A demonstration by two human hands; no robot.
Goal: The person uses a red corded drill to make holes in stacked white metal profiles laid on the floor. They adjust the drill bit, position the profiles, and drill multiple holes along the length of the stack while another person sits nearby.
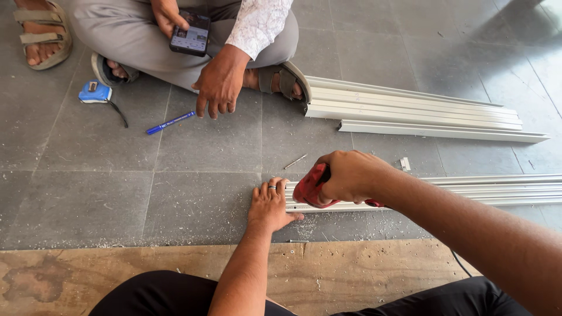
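Red power tool [310, 187], plastic-bodied and partly hidden by the fingers around it, sits pressed against the near end of a long pale aluminium channel profile [497, 188] that lies flat on the grey tiled floor [88, 193]. The right hand [351, 175] is wrapped tightly round the tool, fist closed over its body. The left hand [270, 205], wearing a ring, lies flat and spread, its fingertips on the end of the same profile and its palm on the floor beside it; it grips nothing. Fine metal shavings [310, 228] are scattered on the tiles just below the tool. A small metal screw [295, 161] lies just beyond the profile, and a small white offcut [405, 164] lies near it to the right. Farther back, a stack of similar aluminium profiles [410, 108] rests on the floor. Along the near edge runs a worn wooden board [351, 275]. Across the floor sits another person, one hand [219, 82] hanging down near a blue pen [170, 123], the other hand holding a dark smartphone [190, 33]. A blue tape measure [95, 92] lies by that person's sandalled foot
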